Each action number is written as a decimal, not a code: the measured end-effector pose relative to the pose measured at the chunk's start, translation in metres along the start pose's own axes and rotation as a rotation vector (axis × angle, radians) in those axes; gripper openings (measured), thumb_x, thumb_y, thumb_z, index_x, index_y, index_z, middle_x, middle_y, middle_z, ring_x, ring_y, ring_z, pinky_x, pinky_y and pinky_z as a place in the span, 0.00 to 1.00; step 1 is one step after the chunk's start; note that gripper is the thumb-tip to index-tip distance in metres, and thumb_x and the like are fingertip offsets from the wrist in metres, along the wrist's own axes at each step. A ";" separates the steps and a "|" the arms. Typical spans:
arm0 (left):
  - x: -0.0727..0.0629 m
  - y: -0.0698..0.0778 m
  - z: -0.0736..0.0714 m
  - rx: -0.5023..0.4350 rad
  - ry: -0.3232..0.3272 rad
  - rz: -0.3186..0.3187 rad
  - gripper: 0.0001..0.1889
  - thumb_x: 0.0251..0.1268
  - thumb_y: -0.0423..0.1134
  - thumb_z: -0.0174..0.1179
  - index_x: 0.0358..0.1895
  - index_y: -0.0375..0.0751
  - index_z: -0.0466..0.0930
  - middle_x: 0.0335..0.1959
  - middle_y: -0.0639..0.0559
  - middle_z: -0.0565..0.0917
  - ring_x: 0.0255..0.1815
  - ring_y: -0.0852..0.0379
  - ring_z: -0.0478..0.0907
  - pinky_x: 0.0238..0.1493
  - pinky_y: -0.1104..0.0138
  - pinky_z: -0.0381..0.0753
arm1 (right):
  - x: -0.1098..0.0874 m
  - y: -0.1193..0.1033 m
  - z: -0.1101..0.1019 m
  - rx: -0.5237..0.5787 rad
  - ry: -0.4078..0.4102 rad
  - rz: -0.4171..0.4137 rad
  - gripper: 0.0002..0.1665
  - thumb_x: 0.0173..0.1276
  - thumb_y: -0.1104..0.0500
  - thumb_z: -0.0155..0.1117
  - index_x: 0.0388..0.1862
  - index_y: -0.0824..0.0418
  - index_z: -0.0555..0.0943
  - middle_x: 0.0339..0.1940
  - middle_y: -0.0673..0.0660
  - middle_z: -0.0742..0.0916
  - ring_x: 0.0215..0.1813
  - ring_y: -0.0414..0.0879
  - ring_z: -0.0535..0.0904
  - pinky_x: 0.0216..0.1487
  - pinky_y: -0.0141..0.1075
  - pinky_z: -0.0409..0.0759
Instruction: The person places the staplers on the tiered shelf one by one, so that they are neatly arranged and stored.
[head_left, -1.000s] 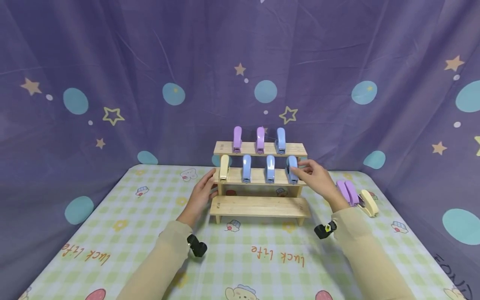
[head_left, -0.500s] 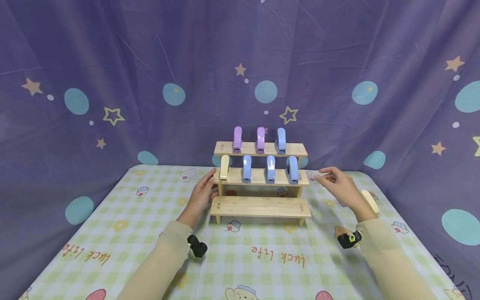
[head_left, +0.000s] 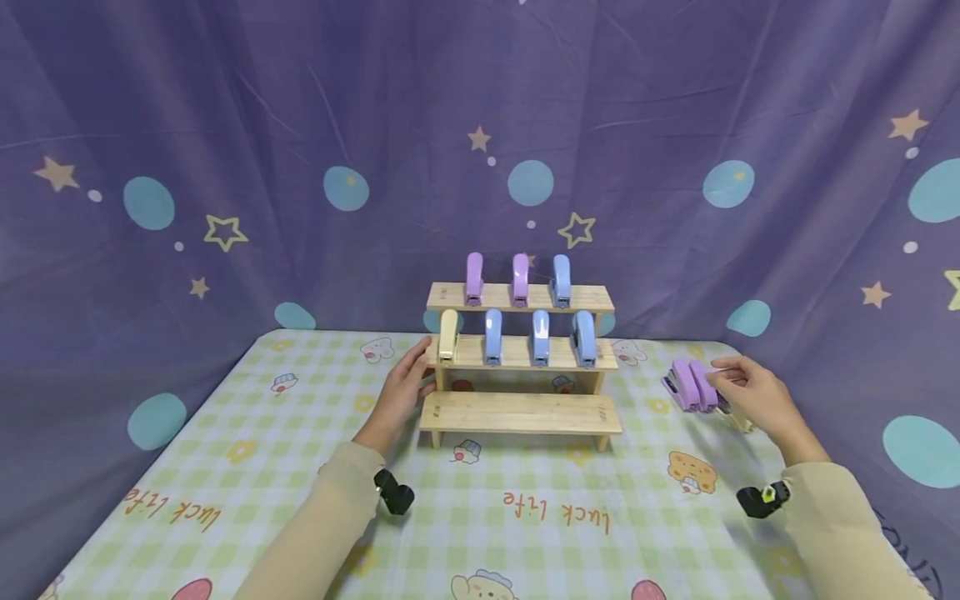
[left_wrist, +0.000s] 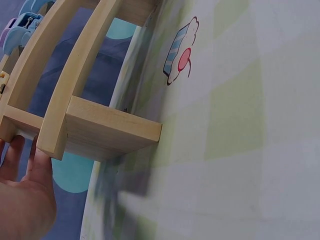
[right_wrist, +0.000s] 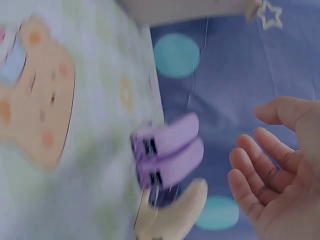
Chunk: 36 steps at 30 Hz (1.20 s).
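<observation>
A three-step wooden stand [head_left: 520,412] holds a row of small staplers. Two purple staplers [head_left: 520,279] and a blue stapler [head_left: 561,282] stand on its top shelf. The middle shelf bears a cream stapler [head_left: 447,335] and three blue staplers [head_left: 540,337]. My left hand [head_left: 401,392] touches the left end of the stand, fingers extended. Over at the right, my right hand [head_left: 757,400] hovers with loosely bent fingers, holding nothing. Just beside it are two purple staplers [right_wrist: 175,150] side by side and a cream stapler [right_wrist: 180,215], partly hidden by the hand in the head view.
A green-and-white checked cloth [head_left: 300,467] with cartoon prints covers the table. Behind it hangs a purple curtain [head_left: 420,100] with stars and dots. The lowest shelf of the stand bears no staplers.
My right hand has let go of the rightmost blue stapler on the middle shelf and moved right to the loose staplers. The left hand has stayed at the stand.
</observation>
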<state>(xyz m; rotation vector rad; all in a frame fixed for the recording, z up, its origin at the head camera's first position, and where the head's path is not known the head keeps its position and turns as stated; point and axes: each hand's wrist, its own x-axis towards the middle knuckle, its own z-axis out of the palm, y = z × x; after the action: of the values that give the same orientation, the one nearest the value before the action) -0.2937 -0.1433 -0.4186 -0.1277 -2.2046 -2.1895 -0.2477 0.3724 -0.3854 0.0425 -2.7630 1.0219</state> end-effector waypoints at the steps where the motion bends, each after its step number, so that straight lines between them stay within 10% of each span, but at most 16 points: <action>1: 0.000 0.000 0.000 -0.001 0.001 -0.001 0.25 0.84 0.46 0.43 0.79 0.52 0.59 0.75 0.47 0.65 0.68 0.44 0.67 0.68 0.52 0.72 | -0.001 0.005 -0.002 -0.006 0.012 0.010 0.31 0.77 0.45 0.56 0.65 0.69 0.73 0.54 0.69 0.82 0.52 0.57 0.78 0.45 0.40 0.76; 6: 0.000 0.000 0.000 -0.001 0.004 0.000 0.25 0.84 0.45 0.43 0.79 0.51 0.59 0.75 0.48 0.65 0.69 0.44 0.68 0.67 0.53 0.73 | -0.006 0.027 -0.009 -0.025 0.048 0.048 0.30 0.76 0.47 0.58 0.63 0.70 0.75 0.52 0.70 0.83 0.44 0.39 0.76 0.38 0.33 0.75; 14: 0.001 -0.002 0.000 0.014 0.002 0.012 0.26 0.84 0.45 0.42 0.80 0.50 0.57 0.76 0.48 0.64 0.70 0.43 0.67 0.67 0.52 0.72 | -0.010 0.052 -0.005 0.041 -0.018 0.146 0.39 0.78 0.42 0.53 0.70 0.75 0.66 0.62 0.76 0.76 0.60 0.69 0.72 0.51 0.53 0.76; 27: 0.001 -0.002 0.000 -0.007 -0.001 0.012 0.25 0.84 0.46 0.43 0.79 0.52 0.59 0.75 0.47 0.65 0.69 0.44 0.67 0.68 0.53 0.73 | -0.002 0.079 0.004 0.108 -0.167 0.204 0.47 0.80 0.40 0.48 0.73 0.82 0.57 0.71 0.80 0.64 0.66 0.68 0.68 0.48 0.33 0.74; 36: 0.000 -0.003 -0.001 0.001 -0.013 0.044 0.26 0.84 0.46 0.43 0.80 0.50 0.58 0.74 0.45 0.66 0.67 0.42 0.68 0.67 0.50 0.72 | -0.003 0.084 0.005 0.115 -0.168 0.189 0.46 0.80 0.41 0.50 0.71 0.83 0.59 0.69 0.81 0.67 0.48 0.36 0.71 0.41 0.25 0.74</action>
<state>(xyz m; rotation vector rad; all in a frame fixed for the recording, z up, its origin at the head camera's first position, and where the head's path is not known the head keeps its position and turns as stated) -0.2943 -0.1446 -0.4213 -0.1891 -2.1872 -2.1712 -0.2538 0.4326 -0.4438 -0.1235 -2.8997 1.2788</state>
